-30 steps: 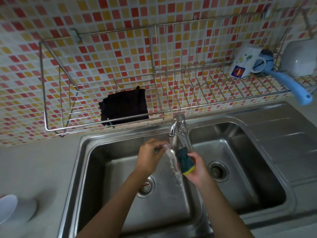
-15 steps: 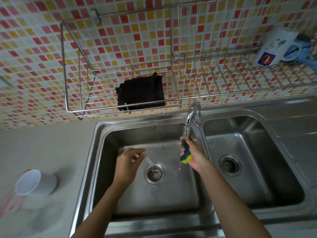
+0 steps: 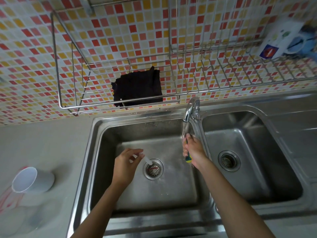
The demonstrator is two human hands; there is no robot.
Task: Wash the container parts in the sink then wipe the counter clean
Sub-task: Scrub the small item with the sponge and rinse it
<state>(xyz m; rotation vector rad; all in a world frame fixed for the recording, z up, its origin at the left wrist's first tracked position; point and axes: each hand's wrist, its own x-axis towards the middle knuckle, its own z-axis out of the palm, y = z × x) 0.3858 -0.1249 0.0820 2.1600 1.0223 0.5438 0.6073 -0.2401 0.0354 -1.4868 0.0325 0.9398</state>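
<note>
Now, left hand (image 3: 126, 164): pinches a small clear part (image 3: 147, 159) between thumb and fingertips, low over the strainer (image 3: 153, 169) of the left basin (image 3: 171, 194) and away from the stream, probably so drips fall straight into the drain.
Right hand (image 3: 194, 152): fingers curl round the green-and-yellow sponge (image 3: 188, 158), held directly under the running tap (image 3: 191, 109), seemingly to wet or rinse it.
Clear part: thin and tube-like; too small to tell which piece of the container it is.
Waiting pieces: a white cup (image 3: 32, 180) lies on its side on the counter (image 3: 51, 143), left of the sink, with blurred clear pieces (image 3: 15, 219) nearer the bottom corner; judged to be next in line.
Dark cloth (image 3: 138, 86): lies on the wire rack (image 3: 68, 66) above the basin, untouched, likely kept there for the counter wipe.
Change over the last second: both hands met at the stream then, the left holding its part in the water beside the sponge. The left has since drawn off to the strainer, and the sponge alone takes the water.
View: swung leftward, so the cup shows whole.
Stage: washing under way; wiping not begun.
</note>
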